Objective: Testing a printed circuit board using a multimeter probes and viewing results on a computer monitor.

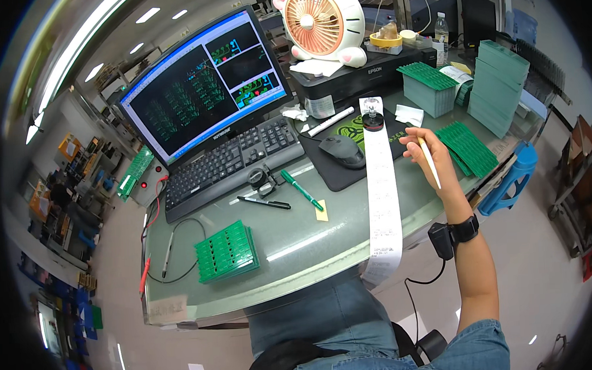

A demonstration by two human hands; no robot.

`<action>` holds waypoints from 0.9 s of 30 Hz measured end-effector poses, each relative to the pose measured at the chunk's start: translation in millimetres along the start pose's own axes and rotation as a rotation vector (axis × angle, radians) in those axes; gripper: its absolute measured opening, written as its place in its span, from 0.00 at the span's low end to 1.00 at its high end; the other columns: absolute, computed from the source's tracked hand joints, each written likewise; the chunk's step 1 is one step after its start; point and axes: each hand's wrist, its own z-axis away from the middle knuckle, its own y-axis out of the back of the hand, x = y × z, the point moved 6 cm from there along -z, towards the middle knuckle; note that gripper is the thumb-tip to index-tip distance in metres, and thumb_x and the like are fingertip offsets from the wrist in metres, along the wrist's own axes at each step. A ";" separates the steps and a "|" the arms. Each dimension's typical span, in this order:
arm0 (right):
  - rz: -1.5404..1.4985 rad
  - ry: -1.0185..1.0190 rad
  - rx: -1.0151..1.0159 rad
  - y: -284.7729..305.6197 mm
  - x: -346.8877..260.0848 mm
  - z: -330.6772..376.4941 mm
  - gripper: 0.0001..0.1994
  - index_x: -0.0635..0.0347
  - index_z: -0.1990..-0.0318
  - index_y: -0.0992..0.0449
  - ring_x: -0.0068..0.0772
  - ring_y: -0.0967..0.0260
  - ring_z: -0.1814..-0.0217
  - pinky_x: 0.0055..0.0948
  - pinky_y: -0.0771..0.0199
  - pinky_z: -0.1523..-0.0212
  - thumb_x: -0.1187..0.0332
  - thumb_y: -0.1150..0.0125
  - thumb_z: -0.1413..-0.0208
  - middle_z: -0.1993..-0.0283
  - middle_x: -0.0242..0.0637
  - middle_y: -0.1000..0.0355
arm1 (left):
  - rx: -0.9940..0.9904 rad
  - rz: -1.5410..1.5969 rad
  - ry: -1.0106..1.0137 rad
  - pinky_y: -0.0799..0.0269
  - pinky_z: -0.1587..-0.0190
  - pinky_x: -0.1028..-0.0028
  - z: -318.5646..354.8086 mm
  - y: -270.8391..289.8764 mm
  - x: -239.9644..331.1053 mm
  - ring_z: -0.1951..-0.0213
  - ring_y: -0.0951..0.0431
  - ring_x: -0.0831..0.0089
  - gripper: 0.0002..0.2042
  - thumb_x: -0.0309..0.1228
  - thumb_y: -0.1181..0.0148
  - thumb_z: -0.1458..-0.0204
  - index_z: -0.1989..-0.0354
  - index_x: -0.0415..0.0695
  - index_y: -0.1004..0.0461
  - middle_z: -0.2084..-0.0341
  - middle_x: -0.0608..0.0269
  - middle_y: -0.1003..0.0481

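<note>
My right hand (442,159) is raised over the right part of the glass-topped desk, its fingers partly curled. It grips a slim, cream-coloured, pen-like stick (427,155), which slants across the palm with its pale tapered end toward my wrist. Left of the hand, a long printed paper strip (382,201) runs down the desk and hangs over the front edge. A small black round object with a red ring (373,121) rests on the strip's far end. Just right of the hand lie green circuit boards (465,150). My left hand is out of view.
A stack of green circuit boards (226,252) sits at the front left. Behind it are a black pen (264,202), a green marker (302,190), a keyboard (233,161) and a monitor (204,84). A mouse (342,151), printer (364,78) and fan (323,24) stand farther right.
</note>
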 end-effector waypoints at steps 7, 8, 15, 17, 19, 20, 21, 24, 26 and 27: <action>-0.107 0.037 0.012 1.4 -21.1 4.3 0.17 0.62 0.50 0.30 0.18 0.29 0.64 0.20 0.31 0.63 0.58 0.53 0.36 0.60 0.36 0.24 | 0.023 -0.020 0.029 0.34 0.46 0.69 0.8 11.5 4.9 0.44 0.34 0.52 0.38 0.39 0.41 0.49 0.35 0.39 0.56 0.41 0.46 0.42; -0.109 0.095 -0.021 -1.0 -41.1 10.6 0.14 0.62 0.51 0.30 0.18 0.29 0.68 0.21 0.31 0.67 0.62 0.50 0.37 0.65 0.36 0.23 | 0.025 -0.009 0.045 0.34 0.46 0.69 8.0 6.5 0.1 0.44 0.34 0.52 0.37 0.39 0.41 0.49 0.36 0.39 0.56 0.41 0.46 0.42; 0.783 0.169 -0.398 -93.9 -83.8 32.7 0.08 0.55 0.66 0.29 0.47 0.29 0.79 0.39 0.32 0.77 0.62 0.43 0.43 0.81 0.41 0.29 | -0.010 0.029 0.074 0.34 0.46 0.69 7.1 2.6 -15.0 0.45 0.33 0.53 0.35 0.39 0.42 0.48 0.37 0.39 0.54 0.42 0.46 0.41; 0.690 0.088 -0.562 -113.2 -88.6 46.7 0.08 0.56 0.66 0.29 0.44 0.29 0.79 0.37 0.32 0.77 0.61 0.44 0.42 0.82 0.39 0.29 | -0.034 0.041 0.085 0.34 0.46 0.69 5.2 3.8 -21.6 0.45 0.33 0.53 0.35 0.39 0.42 0.48 0.37 0.39 0.53 0.42 0.46 0.40; 0.577 -0.001 -0.763 -133.2 -98.5 67.0 0.09 0.56 0.67 0.29 0.40 0.29 0.80 0.36 0.32 0.78 0.61 0.45 0.41 0.82 0.37 0.29 | -0.051 0.085 0.129 0.34 0.46 0.68 20.0 -10.4 -35.4 0.45 0.33 0.53 0.34 0.39 0.42 0.48 0.37 0.39 0.53 0.43 0.46 0.40; 0.356 -0.114 -0.971 -145.9 -105.9 82.9 0.09 0.56 0.65 0.28 0.36 0.28 0.80 0.33 0.31 0.77 0.61 0.46 0.41 0.81 0.35 0.28 | -0.057 0.114 0.164 0.34 0.46 0.68 33.7 -21.4 -43.2 0.45 0.33 0.53 0.34 0.39 0.43 0.48 0.38 0.39 0.52 0.43 0.46 0.40; 0.127 -0.245 -1.167 -154.5 -113.5 104.1 0.09 0.57 0.64 0.28 0.33 0.28 0.80 0.30 0.30 0.77 0.61 0.46 0.41 0.79 0.34 0.26 | -0.068 0.145 0.205 0.34 0.46 0.68 54.9 -35.6 -49.9 0.45 0.32 0.53 0.34 0.39 0.43 0.48 0.38 0.39 0.52 0.43 0.46 0.40; -0.140 -0.246 -1.466 -162.6 -125.1 158.6 0.10 0.58 0.54 0.27 0.30 0.25 0.70 0.24 0.25 0.68 0.69 0.49 0.40 0.64 0.35 0.23 | -0.105 0.215 0.324 0.33 0.47 0.68 113.8 -63.7 -62.7 0.46 0.32 0.53 0.33 0.39 0.43 0.48 0.38 0.39 0.51 0.44 0.46 0.39; -0.207 -0.356 -1.543 -173.3 -104.3 197.7 0.10 0.58 0.54 0.27 0.30 0.24 0.66 0.27 0.25 0.64 0.71 0.50 0.40 0.63 0.35 0.24 | -0.116 0.245 0.371 0.33 0.47 0.68 131.6 -70.1 -67.3 0.46 0.32 0.54 0.32 0.39 0.43 0.47 0.39 0.39 0.51 0.44 0.46 0.39; -0.198 -0.430 -1.576 -176.4 -90.2 216.0 0.09 0.59 0.55 0.27 0.30 0.24 0.65 0.27 0.25 0.63 0.71 0.50 0.40 0.64 0.34 0.23 | -0.126 0.252 0.383 0.33 0.47 0.68 133.9 -70.1 -68.4 0.46 0.32 0.54 0.32 0.39 0.43 0.47 0.39 0.39 0.50 0.44 0.46 0.39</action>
